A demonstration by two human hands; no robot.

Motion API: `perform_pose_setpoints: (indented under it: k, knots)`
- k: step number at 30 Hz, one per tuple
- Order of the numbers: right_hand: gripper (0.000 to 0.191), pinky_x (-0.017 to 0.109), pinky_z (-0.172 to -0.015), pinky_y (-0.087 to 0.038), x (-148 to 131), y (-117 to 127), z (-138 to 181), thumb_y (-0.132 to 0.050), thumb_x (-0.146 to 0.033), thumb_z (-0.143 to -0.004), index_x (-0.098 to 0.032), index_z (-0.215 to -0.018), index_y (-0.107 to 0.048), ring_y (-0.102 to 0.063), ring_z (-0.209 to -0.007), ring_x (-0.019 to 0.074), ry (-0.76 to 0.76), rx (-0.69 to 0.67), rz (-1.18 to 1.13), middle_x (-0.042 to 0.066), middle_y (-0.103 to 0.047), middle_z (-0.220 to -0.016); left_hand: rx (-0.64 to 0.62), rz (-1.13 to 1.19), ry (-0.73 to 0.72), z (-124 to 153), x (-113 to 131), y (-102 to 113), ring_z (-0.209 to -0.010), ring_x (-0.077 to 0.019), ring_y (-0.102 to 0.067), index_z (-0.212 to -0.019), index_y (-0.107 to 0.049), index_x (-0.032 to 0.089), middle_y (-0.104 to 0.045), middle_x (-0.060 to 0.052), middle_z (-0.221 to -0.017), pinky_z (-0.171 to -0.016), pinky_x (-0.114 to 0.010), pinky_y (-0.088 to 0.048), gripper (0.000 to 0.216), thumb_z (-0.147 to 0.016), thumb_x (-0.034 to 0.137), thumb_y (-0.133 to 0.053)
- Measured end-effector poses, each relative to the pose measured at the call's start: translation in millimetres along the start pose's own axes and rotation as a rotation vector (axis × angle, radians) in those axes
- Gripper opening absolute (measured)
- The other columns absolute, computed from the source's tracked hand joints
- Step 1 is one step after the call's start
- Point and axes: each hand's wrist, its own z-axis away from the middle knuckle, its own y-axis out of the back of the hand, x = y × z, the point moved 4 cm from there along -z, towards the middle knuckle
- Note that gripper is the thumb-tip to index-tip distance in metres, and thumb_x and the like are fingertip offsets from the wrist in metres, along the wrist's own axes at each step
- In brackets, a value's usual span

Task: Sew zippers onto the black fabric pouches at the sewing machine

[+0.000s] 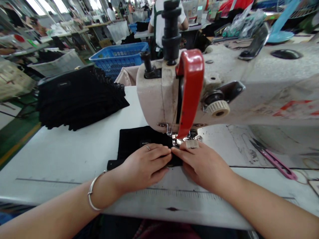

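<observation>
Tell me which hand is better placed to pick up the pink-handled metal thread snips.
Right. The right hand sits nearest the pink-handled metal thread snips, which lie on its side of the white table; the left hand, pressing the black fabric piece, would cross over.

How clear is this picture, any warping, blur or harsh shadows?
Head view: wide-angle warping bends the sewing machine and the table edge; light is soft and even, with faint shadows under the left hand and right hand on the black cloth; the far windows are blown out and the background slightly soft.
</observation>
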Motion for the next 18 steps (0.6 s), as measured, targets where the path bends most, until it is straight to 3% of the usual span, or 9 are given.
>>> perform_pose_setpoints:
  k: [13, 18]
  knots:
    - [0.037, 0.043, -0.080, -0.053, 1.3, 3.6, -2.0, -0.046, -0.009, -0.085, -0.008, -0.120, -0.060, -0.058, -0.091, 0.0281, -0.070, 0.001, 0.010, 0.014, -0.064, -0.105, 0.023, -0.005, -0.012, -14.1, -35.3, -6.8, -0.105, -0.0203, -0.065, -0.109, -0.066, 0.013, -0.070, -0.009, -0.109, -0.098, -0.037, -0.054, 0.025, -0.094, 0.030, -0.056]
    - [0.025, 0.040, -0.079, -0.051, 8.1, 8.3, -1.1, -0.049, -0.015, -0.089, -0.011, -0.110, -0.061, -0.057, -0.092, 0.0264, -0.208, 0.051, -0.016, 0.013, -0.062, -0.101, 0.012, -0.039, -0.061, -12.1, -45.9, -5.0, -0.107, -0.0196, -0.065, -0.110, -0.067, 0.015, -0.071, -0.009, -0.106, -0.098, -0.038, -0.053, 0.030, -0.100, 0.032, -0.045]
